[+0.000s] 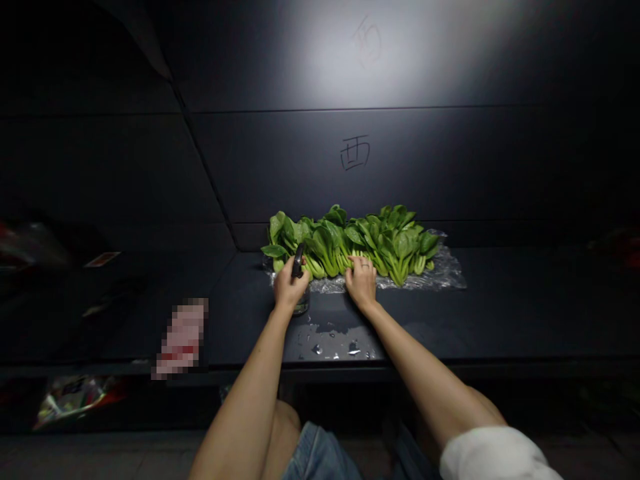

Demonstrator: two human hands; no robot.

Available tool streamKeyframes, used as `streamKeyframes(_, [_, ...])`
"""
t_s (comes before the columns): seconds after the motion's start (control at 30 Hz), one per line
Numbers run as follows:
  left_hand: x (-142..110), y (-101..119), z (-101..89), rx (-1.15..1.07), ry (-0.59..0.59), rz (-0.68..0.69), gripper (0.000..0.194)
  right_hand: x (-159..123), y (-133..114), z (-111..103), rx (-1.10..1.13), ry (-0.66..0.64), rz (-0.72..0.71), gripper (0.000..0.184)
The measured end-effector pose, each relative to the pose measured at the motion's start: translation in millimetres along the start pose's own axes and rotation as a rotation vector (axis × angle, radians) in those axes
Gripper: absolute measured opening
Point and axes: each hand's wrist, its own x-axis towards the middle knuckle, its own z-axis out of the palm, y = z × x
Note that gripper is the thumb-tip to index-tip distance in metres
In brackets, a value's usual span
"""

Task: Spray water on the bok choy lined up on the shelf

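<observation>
A row of leafy green bok choy lies on a sheet of clear plastic film along the back of a dark shelf. My left hand is closed around a spray bottle with a black trigger head. Below that hand, part of the bottle's clear body shows. At the front of the row, my right hand has its fingers curled onto the pale stems of the bok choy; a ring is on one finger. The fingertips are partly hidden among the stems.
Water drops wet the dark shelf before the greens. A dark panel with a handwritten character rises behind them. A blurred-out pinkish item is at the left, and a shiny package lies lower down.
</observation>
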Motion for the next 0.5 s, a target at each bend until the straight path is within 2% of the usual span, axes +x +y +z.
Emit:
streamKeyframes(0.2, [-3.4, 9.4, 8.9, -0.017, -0.031, 0.019, 0.026, -1.0, 21.4, -14.1, -0.029, 0.05, -0.007, 0.036])
streamKeyframes(0.5, [-9.7, 32.8, 36.5, -0.018, -0.163, 0.09, 0.03, -4.5, 75.2, -49.5, -0.077, 0.154, 0.098, 0.035])
